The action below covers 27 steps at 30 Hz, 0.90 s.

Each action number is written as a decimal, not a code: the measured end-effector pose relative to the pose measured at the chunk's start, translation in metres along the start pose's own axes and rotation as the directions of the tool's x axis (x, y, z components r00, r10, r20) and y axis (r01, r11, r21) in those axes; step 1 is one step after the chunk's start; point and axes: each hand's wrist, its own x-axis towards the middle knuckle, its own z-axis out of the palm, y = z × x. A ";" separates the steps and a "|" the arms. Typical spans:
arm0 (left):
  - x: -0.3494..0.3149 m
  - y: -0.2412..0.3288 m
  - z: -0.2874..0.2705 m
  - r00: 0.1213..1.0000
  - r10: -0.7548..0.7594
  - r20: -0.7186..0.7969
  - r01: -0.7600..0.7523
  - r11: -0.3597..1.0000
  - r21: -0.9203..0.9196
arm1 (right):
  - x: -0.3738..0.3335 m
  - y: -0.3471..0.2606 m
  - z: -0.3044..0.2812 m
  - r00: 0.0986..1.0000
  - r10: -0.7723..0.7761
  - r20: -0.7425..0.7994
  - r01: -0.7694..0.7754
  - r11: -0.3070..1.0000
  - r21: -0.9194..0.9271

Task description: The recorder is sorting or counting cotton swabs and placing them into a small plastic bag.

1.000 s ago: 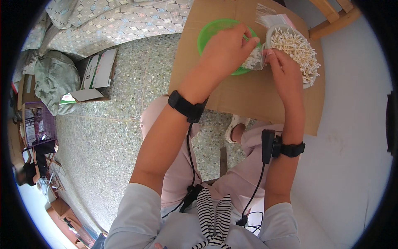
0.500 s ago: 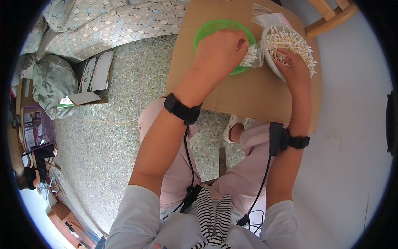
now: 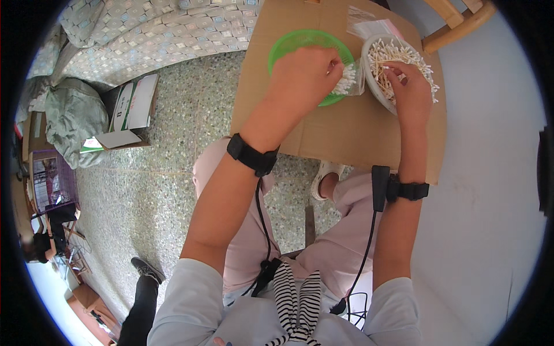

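Note:
My left hand (image 3: 307,70) is closed over a green plastic basket (image 3: 282,45), gripping a clear plastic bag (image 3: 360,81). White-tipped cotton swabs (image 3: 346,79) sit bunched in the bag, their heads showing beside my fingers. To the right, a pale bowl (image 3: 372,86) is heaped with loose cotton swabs (image 3: 397,53). Over that heap my right hand (image 3: 413,89) pinches thumb and forefinger together, with a white swab tip showing at the fingertips; how many it holds is hidden.
Basket and bowl stand on a brown cardboard sheet (image 3: 346,132). Flat clear bags (image 3: 375,27) lie behind the bowl. A wooden chair (image 3: 459,26) stands at the far right, by a white wall (image 3: 485,173). An open carton (image 3: 135,104) rests on the floor; another person's leg (image 3: 144,294) shows lower left.
My right hand has lifted slightly off the swab heap, its fingers now pinched together. My left hand stays almost where it was. Another person's leg has come into view at lower left.

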 end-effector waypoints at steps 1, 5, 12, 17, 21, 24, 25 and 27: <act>0.000 0.000 0.000 1.000 0.014 -0.007 -0.014 1.000 0.000 | 0.000 -0.002 -0.003 1.000 0.003 -0.006 -0.003 1.000 -0.029; 0.000 0.002 -0.001 1.000 0.025 -0.006 -0.025 1.000 0.009 | 0.000 0.003 -0.004 1.000 0.000 -0.023 -0.001 0.998 -0.062; 0.000 0.002 -0.002 1.000 0.023 0.013 -0.023 1.000 0.012 | 0.004 0.002 -0.012 0.989 0.011 -0.147 -0.025 0.995 -0.099; 0.001 0.010 0.003 0.925 0.254 -0.285 -0.309 0.936 -0.171 | -0.006 -0.023 -0.019 0.933 -0.139 -0.332 0.213 0.957 0.199; 0.002 0.016 0.006 0.894 0.287 -0.343 -0.374 0.901 -0.219 | -0.022 -0.058 -0.017 0.983 -0.101 -0.153 0.158 0.889 0.430; 0.005 0.014 0.002 0.929 0.317 -0.190 -0.341 0.934 -0.111 | -0.020 -0.065 -0.016 0.964 -0.216 -0.153 0.259 0.886 0.384; 0.006 0.016 -0.001 0.936 0.307 -0.173 -0.332 0.933 -0.141 | -0.018 -0.061 -0.016 0.947 -0.261 -0.187 0.314 0.871 0.378; 0.006 0.016 -0.004 0.943 0.295 -0.156 -0.320 0.933 -0.166 | -0.017 -0.061 -0.016 0.926 -0.306 -0.222 0.371 0.850 0.375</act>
